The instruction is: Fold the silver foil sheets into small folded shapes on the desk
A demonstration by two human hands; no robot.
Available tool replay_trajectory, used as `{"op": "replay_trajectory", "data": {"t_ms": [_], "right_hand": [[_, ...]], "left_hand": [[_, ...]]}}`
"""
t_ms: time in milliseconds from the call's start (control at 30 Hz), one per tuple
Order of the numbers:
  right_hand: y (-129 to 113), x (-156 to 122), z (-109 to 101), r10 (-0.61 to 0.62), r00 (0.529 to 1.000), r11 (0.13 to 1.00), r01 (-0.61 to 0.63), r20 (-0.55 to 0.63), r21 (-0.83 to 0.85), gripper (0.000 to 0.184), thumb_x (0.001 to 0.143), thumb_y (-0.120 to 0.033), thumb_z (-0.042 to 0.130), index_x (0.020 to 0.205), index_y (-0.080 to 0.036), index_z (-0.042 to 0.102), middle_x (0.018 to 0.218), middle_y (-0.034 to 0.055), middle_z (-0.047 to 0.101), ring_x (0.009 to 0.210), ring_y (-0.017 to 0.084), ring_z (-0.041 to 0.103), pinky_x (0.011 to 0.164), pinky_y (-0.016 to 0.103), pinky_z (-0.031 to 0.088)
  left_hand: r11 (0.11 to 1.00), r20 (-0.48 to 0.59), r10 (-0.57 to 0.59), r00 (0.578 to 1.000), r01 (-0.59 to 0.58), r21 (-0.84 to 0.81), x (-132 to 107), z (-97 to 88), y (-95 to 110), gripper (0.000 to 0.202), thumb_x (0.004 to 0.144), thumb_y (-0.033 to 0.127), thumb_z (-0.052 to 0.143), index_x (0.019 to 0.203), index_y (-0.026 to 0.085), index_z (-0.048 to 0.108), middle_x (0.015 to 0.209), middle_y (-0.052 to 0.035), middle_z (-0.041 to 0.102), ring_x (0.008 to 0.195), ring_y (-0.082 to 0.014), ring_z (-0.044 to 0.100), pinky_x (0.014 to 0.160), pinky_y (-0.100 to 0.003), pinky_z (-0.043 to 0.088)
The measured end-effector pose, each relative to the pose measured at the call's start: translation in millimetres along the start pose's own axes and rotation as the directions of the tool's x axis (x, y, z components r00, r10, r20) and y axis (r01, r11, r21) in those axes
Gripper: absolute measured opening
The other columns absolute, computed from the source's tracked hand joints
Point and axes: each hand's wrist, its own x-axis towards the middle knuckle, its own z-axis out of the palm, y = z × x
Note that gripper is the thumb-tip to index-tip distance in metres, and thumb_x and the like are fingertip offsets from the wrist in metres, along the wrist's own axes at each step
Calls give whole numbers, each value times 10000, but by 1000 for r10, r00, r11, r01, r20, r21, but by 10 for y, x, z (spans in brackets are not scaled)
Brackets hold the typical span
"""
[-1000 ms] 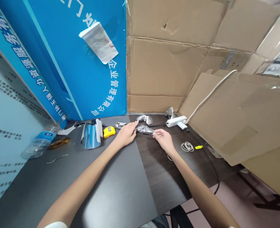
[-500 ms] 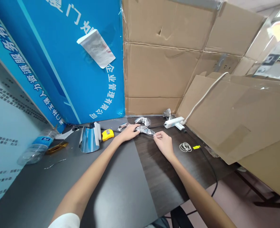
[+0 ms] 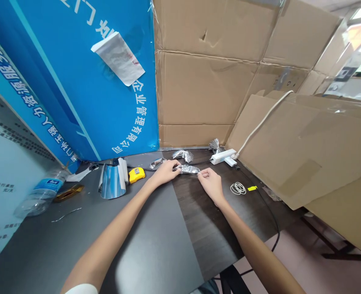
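- We hold a folded strip of silver foil off the middle of the tabletop, level and stretched between our two hands, just beyond the seam where two dark surfaces meet.
- Our left hand is clenched on the strip's left end, fingers curled over and pinching it.
- Our right hand grasps the right end with its fingertips; the thumb and fingers close on the foil.
- Just beyond the strip lies a fringed foil piece, and a small foil scrap sits beside our left fingers.
- Further right, a fanned foil tuft stands just behind a white power strip, which has a white cord running up the cardboard.
- Left of our left hand are a yellow tape measure and a curved mirror-like sheet, standing upright.
- Beyond those, a plastic water bottle lies on its side near a gold-coloured strip.
- To the right, a coil of white rubber bands lies near a black cable.
- A blue printed board and flattened cardboard sheets wall the table's far side.
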Motion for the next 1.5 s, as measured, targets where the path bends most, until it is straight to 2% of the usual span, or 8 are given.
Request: {"op": "replay_trajectory", "data": {"t_ms": [133,267,533,733,933,1100,1267,1500], "right_hand": [[-31,-20,-18,12,1000,1000,-12,-5,25,189,781,-407,636,783,-223,679,755,43,746,717,239,693,701,328,501],[-104,-115,27,-1,1000,999,0,13,54,167,773,-393,627,777,-226,631,708,12,687,652,207,631,663,307,469],[-238,-357,191,-93,981,994,83,168,65,102,776,-340,601,772,-242,572,675,-19,606,633,188,573,648,300,433],[-258,-467,199,-240,912,971,226,334,80,173,840,-317,586,991,-239,615,711,-35,566,635,178,552,639,291,429],[-330,-582,144,-343,834,939,322,432,123,236,910,-396,632,1078,-231,614,759,-22,604,667,178,553,647,290,417],[-363,-595,172,-284,838,948,173,465,267,258,915,-465,657,1034,-238,630,875,0,668,765,187,600,708,296,440],[-370,-582,203,-191,829,928,-22,526,371,287,872,-496,706,919,-229,613,750,-34,594,648,154,530,660,286,417],[-375,-670,258,-198,823,953,34,533,302,245,870,-466,715,874,-234,636,737,-29,623,662,164,535,662,284,397]], "left_hand": [[997,11,-51,999,51,-51,-110,-94,88,225,901,299,587,1047,182,712,1015,-61,762,888,-246,676,810,-352,490],[985,-25,-150,988,147,-87,-290,-199,140,237,878,310,608,1051,178,702,988,-54,743,866,-242,651,777,-338,470],[931,-89,-330,940,308,-195,-766,-283,291,199,836,278,617,1001,185,680,905,-21,713,769,-204,597,688,-299,431],[892,-108,-388,915,343,-293,-977,-216,422,172,809,234,611,964,192,672,901,-10,711,780,-191,604,695,-284,426],[856,-143,-434,889,358,-373,-1137,-173,359,185,830,277,627,984,186,670,960,-35,709,871,-217,637,773,-305,459],[832,-119,-439,891,353,-427,-1278,-173,385,193,856,323,657,984,179,671,968,-47,713,888,-222,654,795,-316,483],[792,-73,-435,898,343,-506,-1410,-194,480,242,877,362,674,1041,186,647,988,-39,703,851,-196,652,750,-288,480],[733,-42,-434,900,326,-598,-1591,-207,499,253,892,385,692,1052,195,645,998,-23,678,868,-182,628,778,-278,468]]}}
